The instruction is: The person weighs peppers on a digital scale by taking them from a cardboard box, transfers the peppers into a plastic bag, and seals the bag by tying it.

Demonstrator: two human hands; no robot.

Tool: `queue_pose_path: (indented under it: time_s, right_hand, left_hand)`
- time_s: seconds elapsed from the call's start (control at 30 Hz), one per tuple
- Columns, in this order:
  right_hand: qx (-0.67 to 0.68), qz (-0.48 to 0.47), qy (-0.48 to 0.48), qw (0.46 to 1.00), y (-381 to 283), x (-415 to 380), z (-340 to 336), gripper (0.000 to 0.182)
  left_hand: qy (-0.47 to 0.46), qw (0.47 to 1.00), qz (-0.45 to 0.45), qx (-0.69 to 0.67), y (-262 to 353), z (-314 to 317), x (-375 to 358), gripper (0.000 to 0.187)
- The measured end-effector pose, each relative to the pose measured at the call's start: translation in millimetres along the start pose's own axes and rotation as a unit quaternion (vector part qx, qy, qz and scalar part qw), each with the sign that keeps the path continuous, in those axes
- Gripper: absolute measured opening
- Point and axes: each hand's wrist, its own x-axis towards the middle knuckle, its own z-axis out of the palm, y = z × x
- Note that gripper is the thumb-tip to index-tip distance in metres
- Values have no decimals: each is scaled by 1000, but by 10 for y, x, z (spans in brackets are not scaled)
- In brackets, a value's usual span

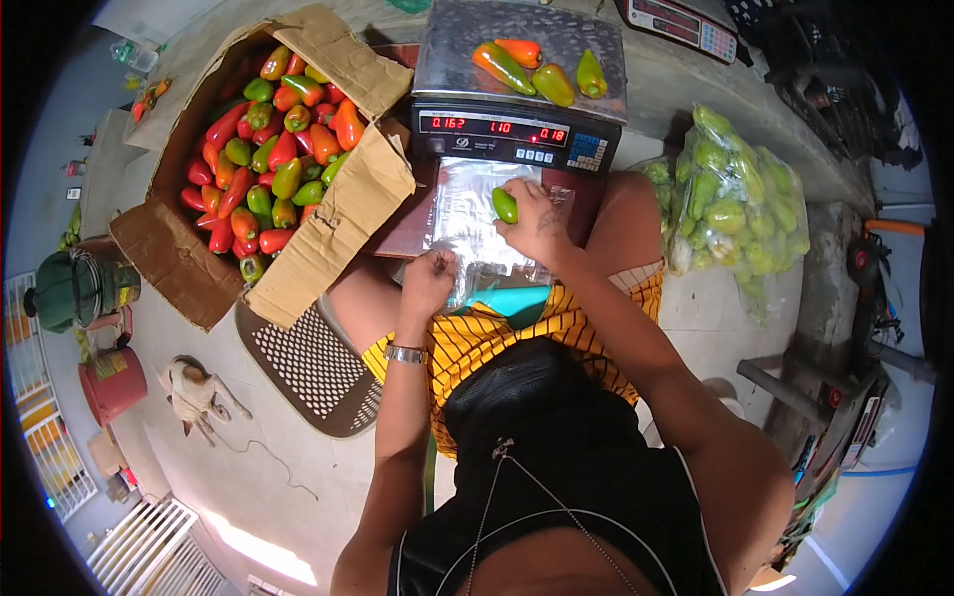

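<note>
My right hand [535,221] is closed around a green pepper [505,205], just in front of the scale's display. Under it lies a stack of clear plastic bags [475,221]. My left hand [429,280] is closed at the near left edge of the bags, its fingers pinching the plastic. A digital scale [449,62] stands beyond both hands, its red digits lit. On its metal pan rest several peppers: an orange-green pepper [502,68], a red-orange one [521,52] and green ones [554,85].
At the left, an open cardboard box [318,223] holds many red and green peppers. Bags of green vegetables [733,194] stand at the right. A second scale [681,28] sits farther back. A brown plastic stool [308,368] and a lying dog [197,389] are at the lower left.
</note>
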Motion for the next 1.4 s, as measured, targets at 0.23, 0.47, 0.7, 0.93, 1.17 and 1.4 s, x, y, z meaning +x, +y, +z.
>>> queue_pose_path:
  time_s: [0.23,0.47,0.7,0.93,1.17,1.4]
  right_hand:
    - [-52,-17,30,998,-128,-7,-81,52]
    - [-97,-83,306,943,-11,408,-793,48]
    - [-205,-74,283,934,203,1014,-1394,61]
    - [-153,-17,225,962,450,1184,-1239,56]
    - [-42,-5,295,955,434,1092,-1230,46]
    - [1,-91,175,980,-399,349,-957,45]
  left_hand:
    - [-26,999,-30,26,132,-64,-18,19]
    - [-32,998,-13,61,142,-80,-8,24]
    - [-9,999,-1,31,171,-69,-15,18]
    - [6,1000,21,21,40,-30,-19,17]
    - [-6,1000,1,2,77,-38,-18,17]
    - [-6,999,15,32,-21,5,15,15]
